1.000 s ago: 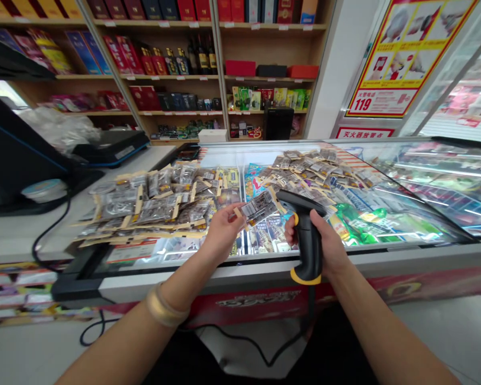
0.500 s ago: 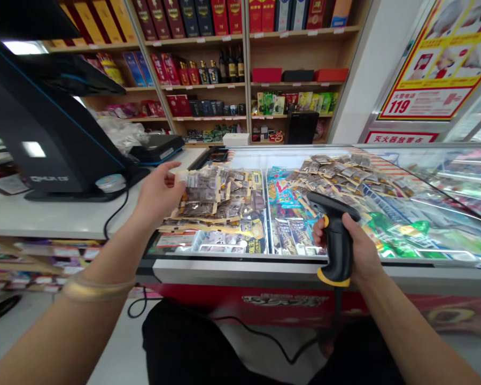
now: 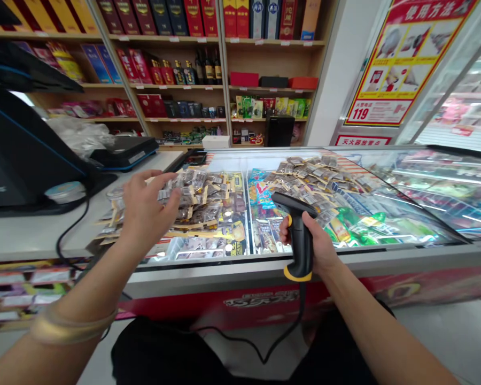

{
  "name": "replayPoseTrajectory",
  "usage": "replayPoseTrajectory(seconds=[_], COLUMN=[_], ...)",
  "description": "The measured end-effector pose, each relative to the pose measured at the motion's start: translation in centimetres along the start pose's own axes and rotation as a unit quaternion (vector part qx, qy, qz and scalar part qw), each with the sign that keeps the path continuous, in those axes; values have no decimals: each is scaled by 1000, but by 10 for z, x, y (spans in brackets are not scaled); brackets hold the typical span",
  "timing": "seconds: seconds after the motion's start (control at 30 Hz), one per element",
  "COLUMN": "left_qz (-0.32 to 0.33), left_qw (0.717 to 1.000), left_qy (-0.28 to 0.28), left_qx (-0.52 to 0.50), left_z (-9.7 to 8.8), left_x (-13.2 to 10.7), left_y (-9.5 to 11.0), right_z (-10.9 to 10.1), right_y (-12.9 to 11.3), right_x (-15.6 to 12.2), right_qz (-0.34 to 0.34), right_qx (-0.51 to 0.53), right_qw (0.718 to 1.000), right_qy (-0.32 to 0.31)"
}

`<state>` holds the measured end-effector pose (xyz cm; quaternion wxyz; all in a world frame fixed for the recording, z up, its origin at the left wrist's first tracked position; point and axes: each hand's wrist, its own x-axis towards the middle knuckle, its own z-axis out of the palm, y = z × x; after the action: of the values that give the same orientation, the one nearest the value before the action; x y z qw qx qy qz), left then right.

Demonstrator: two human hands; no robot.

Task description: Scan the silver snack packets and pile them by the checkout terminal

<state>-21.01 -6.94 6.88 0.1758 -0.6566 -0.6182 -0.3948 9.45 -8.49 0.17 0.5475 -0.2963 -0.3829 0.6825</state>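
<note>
My left hand [image 3: 147, 206] hovers at the left end of a heap of small clear snack packets [image 3: 200, 206], thumb and fingers apart. Nothing shows in its grasp. Beyond its wrist side, more packets [image 3: 114, 214] lie by the counter's edge, partly hidden by the hand. Around the grip of a black and yellow barcode scanner [image 3: 300, 235], my right hand [image 3: 320, 240] is closed. The scanner is upright, its head above the freezer's front edge and its cable hanging down. A second heap of packets [image 3: 316, 176] lies to the right on the glass.
Under the packets stands a glass-topped chest freezer [image 3: 208, 275] with bagged goods inside. A dark checkout machine [image 3: 20, 144] and a black scale [image 3: 124, 152] occupy the white counter [image 3: 20, 235] at left. Shelves of boxes [image 3: 164, 59] rise behind. The scanner cable [image 3: 240, 342] loops near my legs.
The view has turned rightward. My left hand has shifted left off the heap, its fingers spreading, and packets now show to its left. My right hand still holds the barcode scanner.
</note>
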Motion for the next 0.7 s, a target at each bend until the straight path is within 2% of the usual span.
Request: replayPoseTrajectory(seconds=[0.07,0.13,0.23,0.37,0.47,0.53,0.6,0.7], left_qz=[43,78,110,102,100,101,103,110], left_qw=[998,992,977,959,952,952,955,961], left_qy=[-6,-38,-100,-191,-232,-250,-257,-240], left_qx=[-38,-88,-155,-185,-174,-143,-106,-82], left_z=[7,23,60,113,143,158,167,175], left_x=[0,0,0,2,2,1,-3,-10], left_y=[22,47,88,149,189,207,217,220], right_z=[-14,-34,-70,-106,-116,-116,-113,-110], right_y=[-12,-27,-49,-65,-66,-64,-62,-61], right_x=[-2,-5,-10,-17,-20,-21,-20,-19], right_qz=[-24,-47,-62,-70,-72,-71,-70,-68], right_qx=[-14,-25,-17,2,19,24,15,0], right_qw=[1000,998,995,988,987,988,989,989], right_qy=[12,34,76,141,145,138,132,129])
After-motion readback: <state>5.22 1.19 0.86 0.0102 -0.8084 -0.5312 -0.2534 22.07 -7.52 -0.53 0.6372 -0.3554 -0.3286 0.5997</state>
